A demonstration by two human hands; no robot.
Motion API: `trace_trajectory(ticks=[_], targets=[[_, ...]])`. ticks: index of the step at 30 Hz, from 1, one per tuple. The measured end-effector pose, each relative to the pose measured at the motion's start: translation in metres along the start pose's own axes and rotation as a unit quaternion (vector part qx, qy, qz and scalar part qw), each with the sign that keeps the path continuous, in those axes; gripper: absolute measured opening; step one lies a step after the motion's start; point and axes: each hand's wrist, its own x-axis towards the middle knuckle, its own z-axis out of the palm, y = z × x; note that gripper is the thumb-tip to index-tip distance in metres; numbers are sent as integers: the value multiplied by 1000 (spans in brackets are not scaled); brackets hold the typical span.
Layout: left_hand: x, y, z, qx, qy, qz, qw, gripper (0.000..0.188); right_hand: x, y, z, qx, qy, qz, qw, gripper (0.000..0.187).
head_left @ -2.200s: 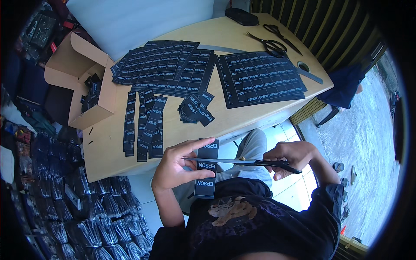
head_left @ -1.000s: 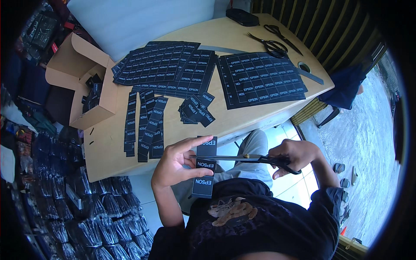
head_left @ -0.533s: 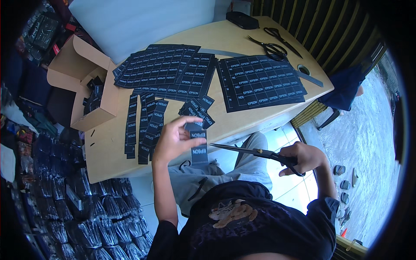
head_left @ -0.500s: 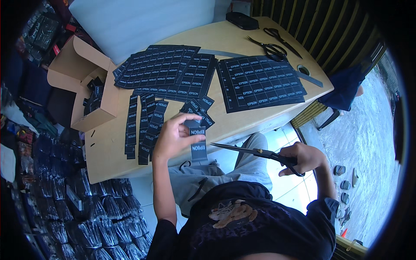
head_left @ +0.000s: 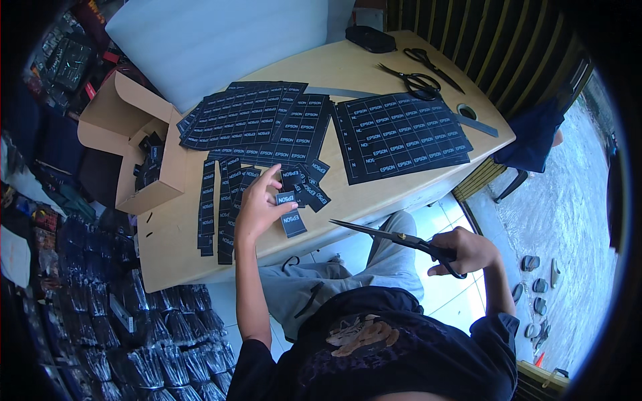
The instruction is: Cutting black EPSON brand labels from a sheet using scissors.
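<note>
My left hand [head_left: 255, 206] is at the table's near edge, its thumb on a small black label [head_left: 292, 223] with white lettering. The fingers curve around the label's far side, and its lower end sticks out below the thumb. Just beyond lies a loose pile of cut black labels [head_left: 311, 188]. Black-handled scissors [head_left: 384, 234] are in my right hand [head_left: 468, 250], over my lap. Their long blades lie close together and point left toward the label, with a gap between.
On the wooden table [head_left: 177, 240] lie black label strips [head_left: 207, 207], printed sheets [head_left: 401, 134], two more scissors [head_left: 421, 85] and a tape roll [head_left: 466, 109]. An open cardboard box [head_left: 167, 177] holding black pieces stands left. Bundled plastic-wrapped goods [head_left: 167, 367] fill the lower left.
My left hand has moved slightly toward the loose label pile, and the label in it has shifted up and left. My right hand keeps the scissors in nearly the same place.
</note>
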Motion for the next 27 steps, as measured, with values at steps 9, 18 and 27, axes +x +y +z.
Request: trace_trajectory(ticks=[9,18,27], targets=[[-47,60,28,-221,2,9,975,73,56,-31,39,176,196,3,965,36],[-69,73,48,-337,14,47,940,65,96,-70,61,383,201,-74,899,31],[-93,74,67,-388,114,123,906,63,108,-76,69,397,256,-53,880,25]])
